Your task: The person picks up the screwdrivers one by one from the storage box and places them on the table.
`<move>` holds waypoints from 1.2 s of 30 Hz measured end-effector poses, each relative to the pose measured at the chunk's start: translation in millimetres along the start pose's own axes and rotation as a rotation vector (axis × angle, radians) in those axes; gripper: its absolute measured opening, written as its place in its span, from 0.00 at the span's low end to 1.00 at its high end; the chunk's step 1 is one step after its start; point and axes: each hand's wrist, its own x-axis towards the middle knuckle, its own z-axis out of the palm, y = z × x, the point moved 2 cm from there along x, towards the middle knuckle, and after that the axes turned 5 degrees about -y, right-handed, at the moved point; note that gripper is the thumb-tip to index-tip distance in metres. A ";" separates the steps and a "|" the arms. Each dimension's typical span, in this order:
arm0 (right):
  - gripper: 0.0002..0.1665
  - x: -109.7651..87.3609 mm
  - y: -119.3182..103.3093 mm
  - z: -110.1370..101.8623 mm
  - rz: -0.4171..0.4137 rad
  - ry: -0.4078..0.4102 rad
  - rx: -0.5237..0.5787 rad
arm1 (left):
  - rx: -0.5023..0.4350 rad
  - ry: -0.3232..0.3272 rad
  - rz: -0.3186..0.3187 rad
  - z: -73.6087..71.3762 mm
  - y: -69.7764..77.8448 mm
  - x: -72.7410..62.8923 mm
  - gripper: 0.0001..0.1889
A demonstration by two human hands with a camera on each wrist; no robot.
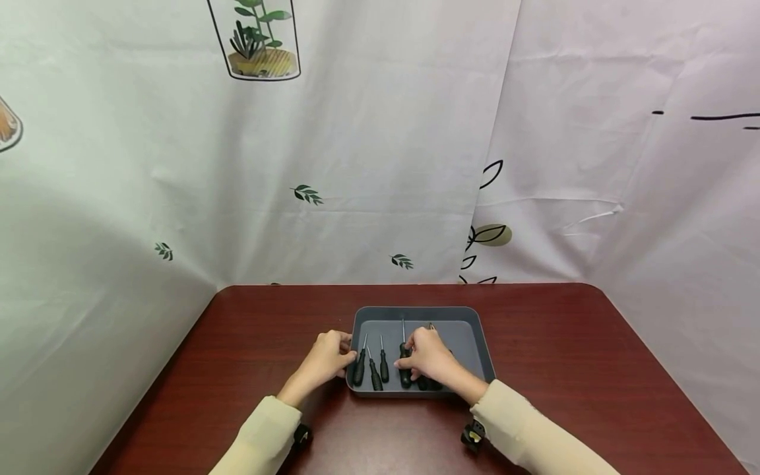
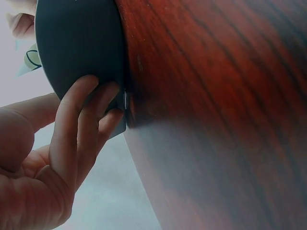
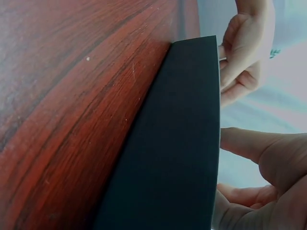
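A grey rectangular tray point(image 1: 457, 346) lies on the table, holding several black-handled screwdrivers. My left hand point(image 1: 326, 356) grips the tray's left side, thumb over the rim; in the left wrist view its fingers point(image 2: 72, 129) lie along the outer wall. Inside the tray, my right hand point(image 1: 430, 356) pinches the black handle of a screwdriver point(image 1: 405, 377) whose shaft points to the far side. Left of it lie three screwdrivers: one by the left wall point(image 1: 359, 369), one tilted point(image 1: 376, 376) and a slim one point(image 1: 384, 369). More dark handles point(image 1: 430, 384) sit partly hidden beneath my right hand.
The reddish-brown wooden table point(image 1: 552, 343) extends around the tray on all sides. A white curtain point(image 1: 380, 145) with plant prints hangs behind the table's far edge and along both sides. Dark wrist-worn devices show under both sleeves.
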 end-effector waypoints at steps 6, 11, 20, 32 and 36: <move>0.24 0.9 -0.4 5.6 -0.036 0.031 -0.058 | -0.004 -0.007 -0.002 0.5 -1.5 -0.2 0.21; 0.17 2.2 -0.6 8.9 -0.074 0.039 -0.086 | -0.005 -0.011 0.003 1.0 -2.3 -0.1 0.21; 0.18 4.8 -8.6 9.7 -0.082 0.065 -0.181 | -0.003 -0.011 0.017 -0.2 0.4 2.1 0.21; 0.22 10.5 -12.5 13.7 -0.055 0.113 -0.318 | 0.017 -0.012 0.014 -0.4 -0.1 1.6 0.21; 0.23 10.6 -12.4 14.5 -0.058 0.114 -0.299 | 0.011 -0.011 0.019 -0.4 -1.3 0.5 0.21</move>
